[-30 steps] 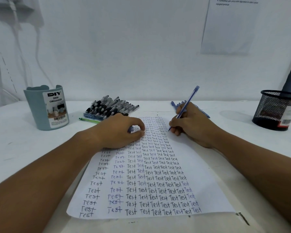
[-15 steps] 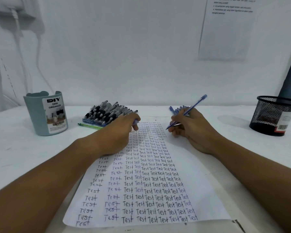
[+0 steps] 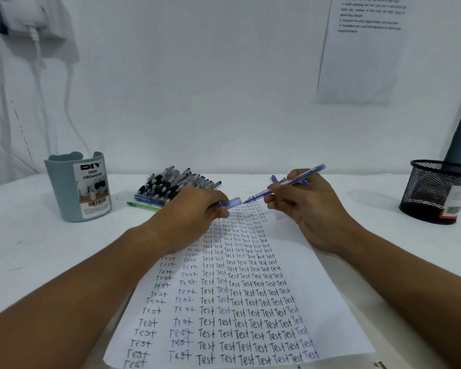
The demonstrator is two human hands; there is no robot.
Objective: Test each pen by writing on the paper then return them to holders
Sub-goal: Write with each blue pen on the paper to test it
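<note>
My right hand [image 3: 312, 206] grips a blue pen [image 3: 290, 181] above the top of the paper [image 3: 330, 302], its bare tip pointing left. My left hand [image 3: 186, 217] pinches the pen's blue cap [image 3: 230, 203], the cap's mouth just short of the tip. The paper is filled with columns of "Test" in black and blue ink. A pile of black pens [image 3: 176, 183] lies behind my left hand, with a green pen [image 3: 144, 205] beside it. A few blue pens [image 3: 276, 178] lie behind my right hand, mostly hidden.
A blue-grey desk organizer [image 3: 77, 187] stands at the left of the white table [image 3: 37, 249]. A black mesh holder [image 3: 437, 191] stands at the right. A printed sheet [image 3: 362, 49] hangs on the wall, and white cables [image 3: 37, 62] hang at the far left.
My right hand lifted the pen off the paper and turned it flatter. My left hand left the paper and brought the cap up to the pen tip. The view tilted up.
</note>
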